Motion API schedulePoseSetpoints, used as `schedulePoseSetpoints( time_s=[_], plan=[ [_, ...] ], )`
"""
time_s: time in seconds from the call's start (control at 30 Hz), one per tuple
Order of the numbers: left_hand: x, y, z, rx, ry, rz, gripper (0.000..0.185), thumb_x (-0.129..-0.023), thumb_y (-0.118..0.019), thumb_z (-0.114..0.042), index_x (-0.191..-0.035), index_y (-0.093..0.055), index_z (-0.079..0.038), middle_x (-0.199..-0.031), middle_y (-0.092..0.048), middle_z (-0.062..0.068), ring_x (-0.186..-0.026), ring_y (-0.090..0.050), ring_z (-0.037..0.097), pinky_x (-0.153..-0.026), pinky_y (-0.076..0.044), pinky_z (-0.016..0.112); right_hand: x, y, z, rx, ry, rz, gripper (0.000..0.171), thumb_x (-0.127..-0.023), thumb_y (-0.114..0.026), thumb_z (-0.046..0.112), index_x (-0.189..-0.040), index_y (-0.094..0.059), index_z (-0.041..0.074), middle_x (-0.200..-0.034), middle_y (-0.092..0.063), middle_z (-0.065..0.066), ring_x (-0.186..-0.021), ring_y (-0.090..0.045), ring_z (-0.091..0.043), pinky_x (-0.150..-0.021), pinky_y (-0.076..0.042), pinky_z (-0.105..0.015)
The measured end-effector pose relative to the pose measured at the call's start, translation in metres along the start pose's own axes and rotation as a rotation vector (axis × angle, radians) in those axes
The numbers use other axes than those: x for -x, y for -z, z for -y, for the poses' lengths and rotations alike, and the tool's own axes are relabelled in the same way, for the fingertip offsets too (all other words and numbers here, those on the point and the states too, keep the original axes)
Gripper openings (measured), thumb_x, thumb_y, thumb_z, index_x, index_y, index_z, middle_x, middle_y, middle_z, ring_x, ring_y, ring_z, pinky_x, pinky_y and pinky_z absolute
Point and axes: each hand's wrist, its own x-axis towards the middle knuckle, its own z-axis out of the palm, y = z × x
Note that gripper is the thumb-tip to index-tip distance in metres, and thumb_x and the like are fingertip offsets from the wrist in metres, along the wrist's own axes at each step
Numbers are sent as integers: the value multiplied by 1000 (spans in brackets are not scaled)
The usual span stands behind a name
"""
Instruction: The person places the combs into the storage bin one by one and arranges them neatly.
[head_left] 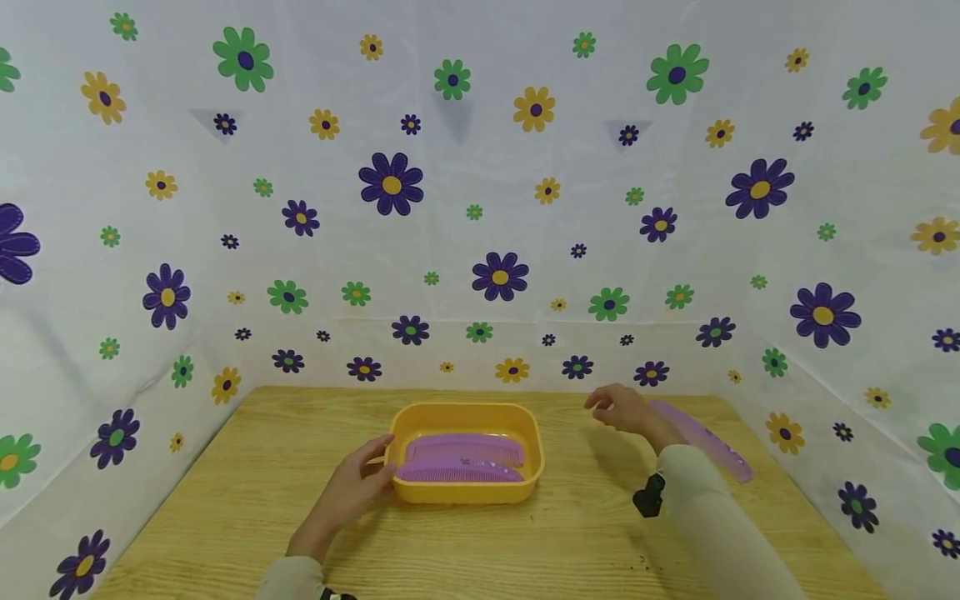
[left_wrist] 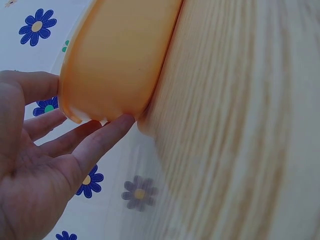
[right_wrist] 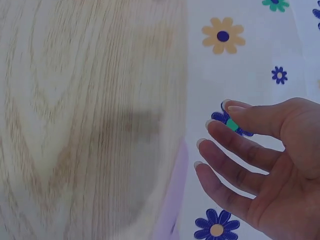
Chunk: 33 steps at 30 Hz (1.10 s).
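In the head view, my left hand [head_left: 358, 477] touches the left end of a yellow plastic tray [head_left: 465, 493]. From the left wrist view, its mostly straight fingers [left_wrist: 107, 137] rest against the tray's outer end wall, with one digit at the rim. Two purple combs, a rear one [head_left: 457, 448] and a front one [head_left: 450, 472] with pale spots, lie side by side inside the tray. My right hand [head_left: 622, 408] is over the table's right side, fingers loosely bent and holding nothing. Nearest to it, a third purple comb [head_left: 708, 442] lies on the table, partly behind the wrist.
Everything stands on a wood-grain table [head_left: 465, 550]. White sheeting [head_left: 480, 167] printed with flowers rises along its back and both sides. Some small dark specks [head_left: 641, 565] mark the tabletop near the right forearm.
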Motion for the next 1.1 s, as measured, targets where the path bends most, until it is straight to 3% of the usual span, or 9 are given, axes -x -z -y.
schedulePoseSetpoints(
  time_s=[0.43, 0.73, 0.97, 1.1],
  plan=[
    [0, 2, 1, 16, 1, 5, 53, -104, -60, -9, -154, -45, -4, -153, -48, 29, -130, -60, 44, -92, -64, 40, 5, 8, -36, 55, -95, -45, 25, -97, -60, 1, -119, -66, -9, -114, -66, -32, -101, -65, -41, -88, -60, -53],
    [0, -2, 1, -20, 30, -27, 53, -103, -62, -13, -154, -47, -9, -154, -50, 23, -131, -60, 40, -93, -63, 36, 9, 14, -53, 99, -140, -58, 27, -96, -59, 1, -120, -65, -9, -116, -66, -34, -107, -63, -48, -95, -56, -61],
    [-2, 2, 2, 45, -4, 24, 54, -104, -59, -8, -155, -43, -3, -153, -48, 28, -129, -61, 41, -91, -64, 36, 9, 14, -65, 134, -191, -81, 31, -94, -58, 3, -121, -65, -10, -122, -62, -39, -113, -60, -55, -99, -52, -65],
    [-2, 1, 2, 32, 15, 5, 53, -104, -60, -9, -155, -45, -5, -153, -50, 26, -129, -61, 39, -91, -64, 35, 11, 14, -71, 135, -207, -99, 32, -92, -58, 4, -119, -65, -11, -121, -62, -39, -113, -60, -55, -100, -51, -66]
  ],
)
